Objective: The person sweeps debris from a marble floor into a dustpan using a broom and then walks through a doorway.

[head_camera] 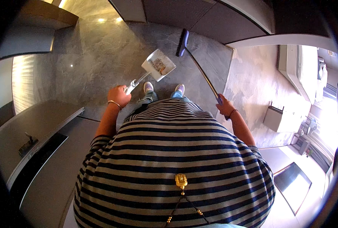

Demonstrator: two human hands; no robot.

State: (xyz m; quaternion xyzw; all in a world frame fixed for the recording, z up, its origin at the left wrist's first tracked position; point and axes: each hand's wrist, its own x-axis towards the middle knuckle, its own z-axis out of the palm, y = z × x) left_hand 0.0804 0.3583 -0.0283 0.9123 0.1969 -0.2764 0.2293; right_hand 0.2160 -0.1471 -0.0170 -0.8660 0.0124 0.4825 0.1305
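My left hand grips the white handle of a long-handled dustpan, whose pan is in front of my feet. A clump of brownish-grey debris lies in the pan. My right hand is closed round the upper end of a broom's metal pole. The broom's purple head with dark bristles is beyond the dustpan and to its right, near the dark cabinet fronts, apart from the pan. Whether the pan touches the floor I cannot tell.
Grey marble-look floor tiles surround my feet. Dark cabinet panels stand ahead. At the left is a counter with a small dark object on it. To the right, past a floor strip, a brighter room holds a white cabinet and a bed-like piece.
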